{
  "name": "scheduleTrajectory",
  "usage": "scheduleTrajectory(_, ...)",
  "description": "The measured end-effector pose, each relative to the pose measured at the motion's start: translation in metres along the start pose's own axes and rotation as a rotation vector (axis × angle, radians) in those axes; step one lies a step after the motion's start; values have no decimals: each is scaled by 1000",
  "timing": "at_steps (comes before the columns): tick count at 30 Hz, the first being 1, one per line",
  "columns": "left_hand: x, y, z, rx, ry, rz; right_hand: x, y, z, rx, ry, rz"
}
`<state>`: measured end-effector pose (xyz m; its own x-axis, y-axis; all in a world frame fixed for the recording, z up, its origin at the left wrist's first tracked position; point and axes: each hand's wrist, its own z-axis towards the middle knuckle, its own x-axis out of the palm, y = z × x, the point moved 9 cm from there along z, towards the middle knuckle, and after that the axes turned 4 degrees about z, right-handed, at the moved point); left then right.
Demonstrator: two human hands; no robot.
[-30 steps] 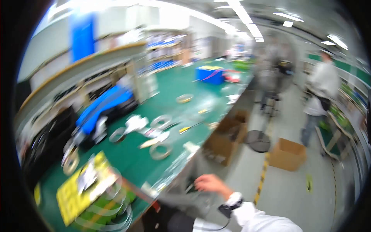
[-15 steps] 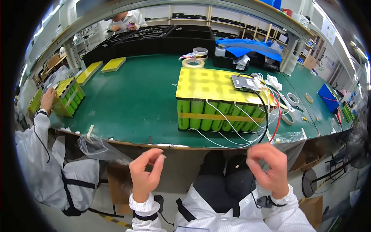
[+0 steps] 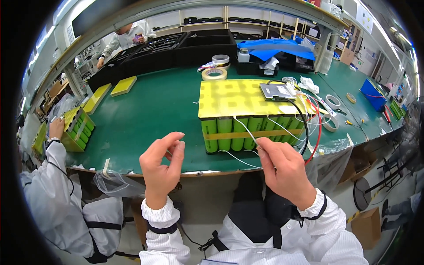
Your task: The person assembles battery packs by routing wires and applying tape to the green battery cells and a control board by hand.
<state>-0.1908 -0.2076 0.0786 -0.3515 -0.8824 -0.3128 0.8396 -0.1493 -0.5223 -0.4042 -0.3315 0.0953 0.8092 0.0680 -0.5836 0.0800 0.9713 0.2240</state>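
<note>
A battery pack (image 3: 247,99) of green cylindrical cells stands on the table under a yellow top sheet, with an amber tape band round its front. Thin white wires run down its front side. My right hand (image 3: 285,172) is closed in a pinch on one white wire (image 3: 247,128) in front of the cells. Left of the pack, my left hand (image 3: 161,170) is raised over the table's front edge, thumb and forefinger curled close together; whatever they hold, if anything, is too small to name. A flat grey circuit module (image 3: 277,91) with black, red and white leads lies on the pack.
Tape rolls (image 3: 214,74) sit behind the pack, and more lie at right near a blue box (image 3: 373,97). At left, a co-worker's hand (image 3: 56,128) touches a smaller cell pack (image 3: 78,129). Black trays (image 3: 203,51) line the back of the green table (image 3: 145,106).
Both my hands have moved up and forward over the table edge. My right hand has come left to the pack's front and now pinches a white wire.
</note>
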Motion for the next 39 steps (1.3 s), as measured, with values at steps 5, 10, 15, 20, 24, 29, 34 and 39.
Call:
scheduleTrajectory(5, 31, -29, 10, 215, 145, 84, 18, 9, 5, -128, 148, -36)
scheduleTrajectory(10, 76, -69, 17, 503, 377, 258, 20, 8, 3, -145, 189, -54)
scheduleTrajectory(15, 88, -69, 17, 604, 428, 355, 17, -2, 1, -131, 159, -14)
scheduleTrajectory(20, 99, -54, 7, 525, 428, 352, 15, -21, -4, -94, 154, 42)
scheduleTrajectory(24, 98, -46, 6, 423, 377, 226, 21, -32, -11, -44, 173, 81)
scheduleTrajectory(29, 79, -55, 13, 343, 174, 191, 29, -33, -13, -44, 185, 108)
scheduleTrajectory(34, 78, -28, 19, -124, -19, 18, 35, -26, -11, -105, 264, 77)
scheduleTrajectory(39, 80, -22, 18, -191, 8, 83, 39, -27, -12, -126, 290, 57)
